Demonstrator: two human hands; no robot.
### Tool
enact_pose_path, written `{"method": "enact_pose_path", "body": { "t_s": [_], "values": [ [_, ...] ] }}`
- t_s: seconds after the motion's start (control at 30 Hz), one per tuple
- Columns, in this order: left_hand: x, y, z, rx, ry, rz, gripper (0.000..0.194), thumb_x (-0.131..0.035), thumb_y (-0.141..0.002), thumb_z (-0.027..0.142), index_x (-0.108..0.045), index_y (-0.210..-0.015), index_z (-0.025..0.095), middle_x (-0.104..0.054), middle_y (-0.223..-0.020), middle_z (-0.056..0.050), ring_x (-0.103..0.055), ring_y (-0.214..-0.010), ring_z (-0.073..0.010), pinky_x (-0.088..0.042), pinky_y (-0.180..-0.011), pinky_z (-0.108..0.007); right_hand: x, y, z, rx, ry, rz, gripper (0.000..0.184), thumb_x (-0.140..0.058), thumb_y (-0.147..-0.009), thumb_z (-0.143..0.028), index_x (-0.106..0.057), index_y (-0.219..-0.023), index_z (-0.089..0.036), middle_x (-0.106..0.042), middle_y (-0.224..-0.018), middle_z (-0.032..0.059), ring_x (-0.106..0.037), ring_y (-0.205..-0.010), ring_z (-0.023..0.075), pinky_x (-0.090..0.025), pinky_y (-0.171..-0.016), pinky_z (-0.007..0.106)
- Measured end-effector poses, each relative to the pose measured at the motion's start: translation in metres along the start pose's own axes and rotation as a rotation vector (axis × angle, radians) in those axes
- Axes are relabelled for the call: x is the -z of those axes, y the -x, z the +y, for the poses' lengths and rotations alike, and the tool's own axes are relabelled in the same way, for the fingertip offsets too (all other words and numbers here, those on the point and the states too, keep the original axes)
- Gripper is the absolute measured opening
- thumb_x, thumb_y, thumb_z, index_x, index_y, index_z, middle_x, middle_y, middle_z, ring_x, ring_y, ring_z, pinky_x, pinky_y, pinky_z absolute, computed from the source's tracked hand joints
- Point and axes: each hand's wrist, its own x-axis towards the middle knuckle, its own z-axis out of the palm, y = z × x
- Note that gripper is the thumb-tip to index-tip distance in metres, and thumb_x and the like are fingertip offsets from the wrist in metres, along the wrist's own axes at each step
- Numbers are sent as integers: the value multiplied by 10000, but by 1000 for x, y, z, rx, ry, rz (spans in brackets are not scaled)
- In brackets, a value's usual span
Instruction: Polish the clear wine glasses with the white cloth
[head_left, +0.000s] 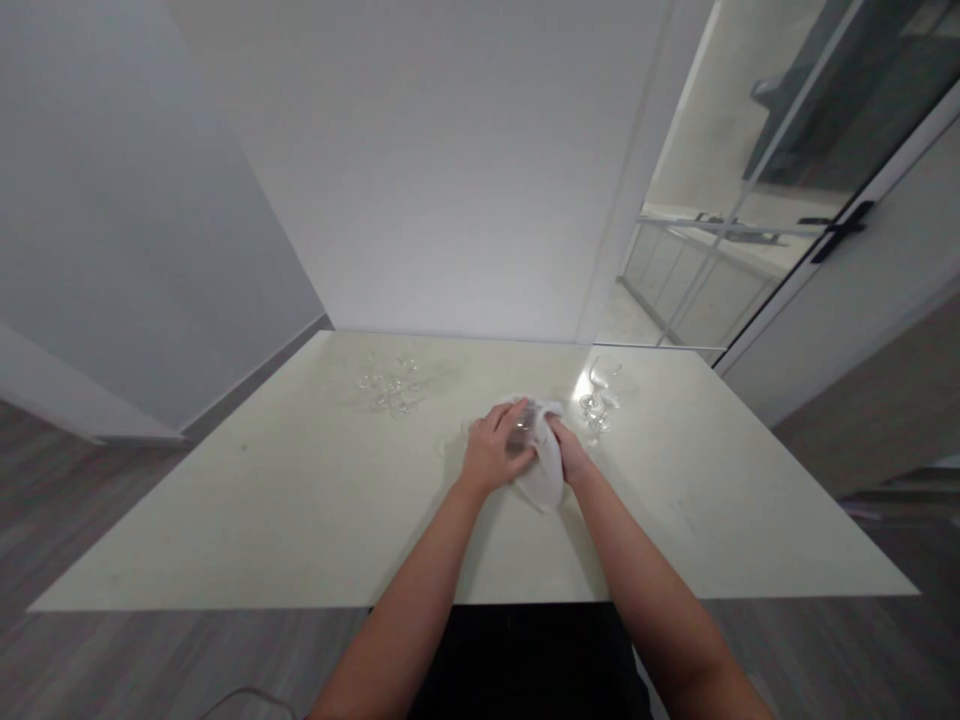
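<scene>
Flooring of grey, wood-look boards [45, 500] showed beyond the left edge of a pale, glossy worktop [300, 520]. Near the worktop's far left corner, set in from both edges, sat a loose cluster of small, clear glassware [394, 385], its separate outlines too faint to count.

Right of that, about midway between the far and near edges, the left hand [491, 448] had its fingers curved, partly closed around the side of a clear, rounded glass vessel [521, 428]. The vessel was just right of the worktop's middle, between the two hands, its right side against a crumpled white cloth [547, 470]. The right hand [571, 452] was closed on the cloth from the right, with most of its fingers hidden in the folds.

Just beside the right hand, toward the far edge, sat a second group of clear glassware [600, 400], some pieces close together. Past the far right corner was a white-framed glass door [720, 240] with a black handle [844, 230].
</scene>
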Motion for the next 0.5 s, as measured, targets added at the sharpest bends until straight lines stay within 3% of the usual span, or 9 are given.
{"method": "enact_pose_path", "body": {
  "t_s": [0.1, 0.27, 0.37, 0.5],
  "values": [
    [-1, 2, -1, -46, -39, -97, 605, -734, -764, 442, -605, -1332, 279, -616, -1275, -114, -532, -1199, -321, -335, -1005, -400, 7, -7, 9, 57, 126, 19, 440, -763, -586, -458, -702, -924, -184, -733, -832, 60, -672, -909, 285, -535, -855, 410],
    [-2, 2, -8, -41, -169, -126, 377, -631, -856, 500, -691, -1125, 242, -695, -1033, -105, -625, -976, -270, -373, -894, -379, 16, -18, 21, 396, 560, 36, 219, -774, -602, -368, -678, -737, -224, -733, -917, 65, -613, -962, 278, -433, -1032, 444],
    [0, 2, -9, -62, -395, -191, 385, -465, -949, 509, -659, -1100, 213, -709, -1035, -100, -639, -953, -255, -385, -838, -378, 19, -21, 29, 495, 717, 15, 177, -718, -668, -370, -641, -726, -221, -714, -880, 69, -595, -863, 251, -473, -955, 426],
    [4, 1, -7, -119, -562, -205, 439, -387, -970, 536, -641, -1063, 191, -727, -991, -88, -654, -909, -245, -386, -785, -377, 18, -20, 37, 508, 707, -69, 188, -678, -700, -384, -633, -737, -205, -687, -815, 49, -596, -807, 227, -507, -867, 380]
  ]
}}
